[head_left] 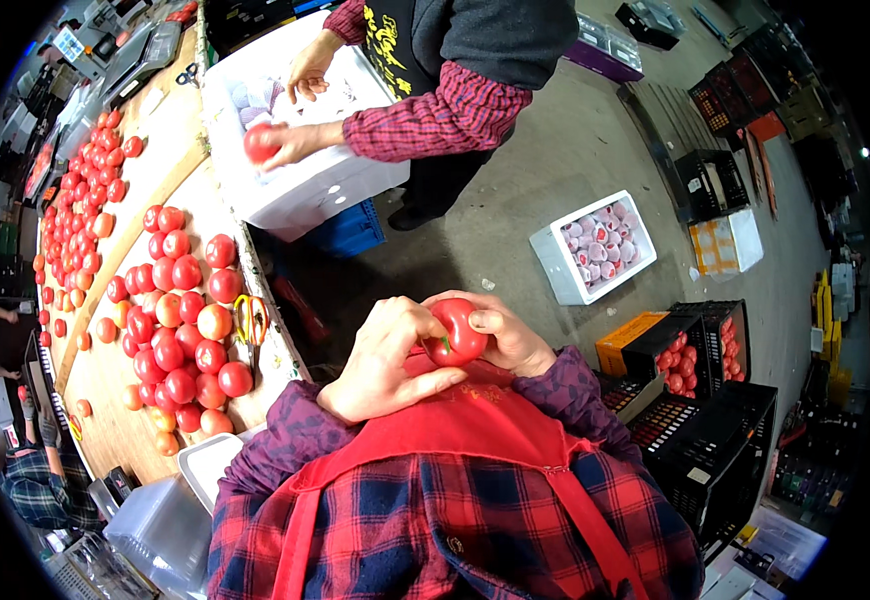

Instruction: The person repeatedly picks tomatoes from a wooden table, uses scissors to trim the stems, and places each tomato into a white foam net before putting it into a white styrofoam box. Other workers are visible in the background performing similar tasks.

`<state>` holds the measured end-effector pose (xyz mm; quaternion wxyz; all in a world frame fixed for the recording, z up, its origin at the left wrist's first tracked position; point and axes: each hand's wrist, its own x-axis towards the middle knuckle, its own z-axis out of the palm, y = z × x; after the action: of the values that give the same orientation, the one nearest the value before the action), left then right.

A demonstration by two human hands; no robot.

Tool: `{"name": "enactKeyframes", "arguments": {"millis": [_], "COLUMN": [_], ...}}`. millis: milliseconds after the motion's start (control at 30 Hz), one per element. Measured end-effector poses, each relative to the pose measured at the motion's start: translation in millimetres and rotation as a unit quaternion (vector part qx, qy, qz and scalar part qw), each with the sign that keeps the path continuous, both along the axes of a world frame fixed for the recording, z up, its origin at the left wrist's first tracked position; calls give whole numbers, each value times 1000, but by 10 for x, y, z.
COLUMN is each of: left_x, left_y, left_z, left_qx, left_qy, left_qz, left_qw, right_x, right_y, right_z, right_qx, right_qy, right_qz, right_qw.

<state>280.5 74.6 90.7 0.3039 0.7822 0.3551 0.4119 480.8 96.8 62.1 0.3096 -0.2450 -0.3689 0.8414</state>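
Observation:
A red tomato [458, 332] with a bit of green stem is held in front of my red apron [455, 425]. My left hand [385, 360] has its fingers on the tomato's left side and stem, the thumb beneath. From the right, my right hand [510, 338] wraps round the same tomato. To my left, a heap of loose tomatoes [170, 350] lies on the wooden table [105, 430]. Scissors with yellow and orange handles [250, 322] rest beside the heap, near the table's edge.
Across from me a person [455, 90] holds a tomato over a white foam box [305, 200]. Another foam box [595, 250] of wrapped fruit stands on the floor. Black crates [705, 450], some with tomatoes, stand at my right. A wooden strip [130, 255] divides the tabletop.

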Motion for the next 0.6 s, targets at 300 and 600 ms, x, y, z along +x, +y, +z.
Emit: {"name": "enactKeyframes", "arguments": {"millis": [300, 600], "left_x": [-170, -240], "left_y": [-1, 32], "left_z": [-4, -90], "left_qx": [-38, -167], "left_qy": [-59, -60], "left_qz": [140, 171], "left_qw": [988, 969], "right_x": [-104, -248], "right_y": [217, 682], "right_z": [-72, -134], "right_qx": [-5, -34], "right_qy": [10, 57], "right_qz": [76, 169], "right_qw": [997, 983]}}
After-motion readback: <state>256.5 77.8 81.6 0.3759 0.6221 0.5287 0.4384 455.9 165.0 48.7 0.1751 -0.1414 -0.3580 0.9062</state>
